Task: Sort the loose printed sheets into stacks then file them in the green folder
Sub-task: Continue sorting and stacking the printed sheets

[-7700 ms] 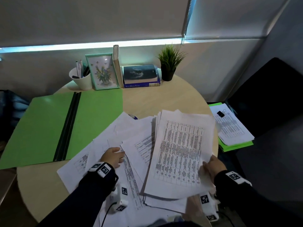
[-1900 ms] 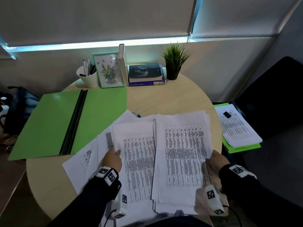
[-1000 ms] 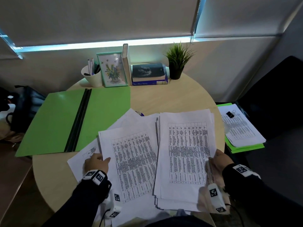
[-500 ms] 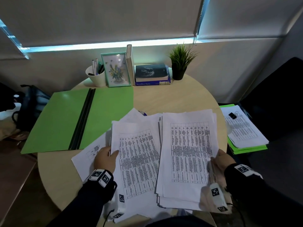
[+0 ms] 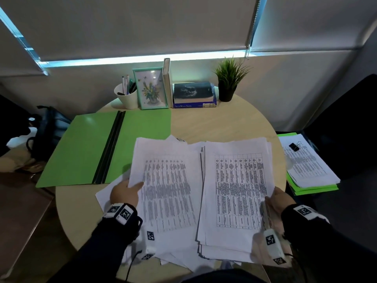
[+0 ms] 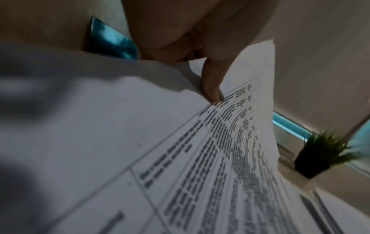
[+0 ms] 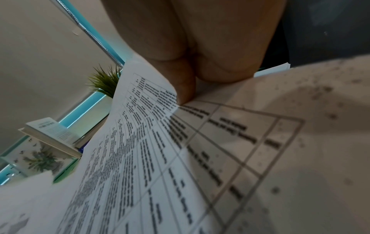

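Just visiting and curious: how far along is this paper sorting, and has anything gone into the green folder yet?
Partly done. One fairly squared stack sits under the right hand. In hand: the left hand pinches a printed sheet lifted off the loose pile. Left: those scattered pages still need stacking, and the green folder lies open with nothing filed inside.

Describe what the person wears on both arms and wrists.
Both arms are in dark long sleeves. Left hand and right hand are bare. Each wrist carries a white band with black square markers and a white marked camera block; a thin dark cable hangs from each.
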